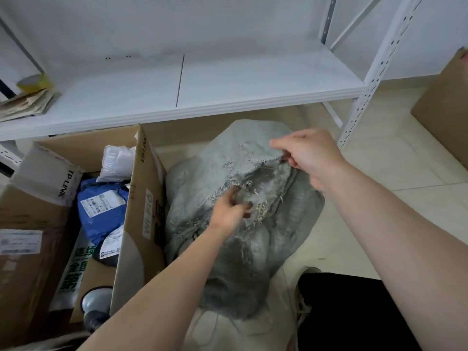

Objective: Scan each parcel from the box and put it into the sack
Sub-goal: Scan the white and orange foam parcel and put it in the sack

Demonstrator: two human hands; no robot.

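A grey woven sack (235, 249) lies bulging on the floor in the middle, its frayed mouth facing up. My left hand (229, 211) pinches the near frayed edge of the mouth. My right hand (309, 155) grips the far edge and holds it up. To the left stands an open cardboard box (141, 224) with parcels inside: a blue bag with a label (101, 209), a white bag (116, 160) and a dark one (109, 252). A grey scanner-like thing (95, 304) lies at the box's near end.
A white metal shelf (228, 84) runs across above the box and sack, with yellow tape (35, 82) and papers at its left. Another cardboard box (445, 107) stands at the far right. My dark trouser leg and shoe (336, 307) are beside the sack on the tiled floor.
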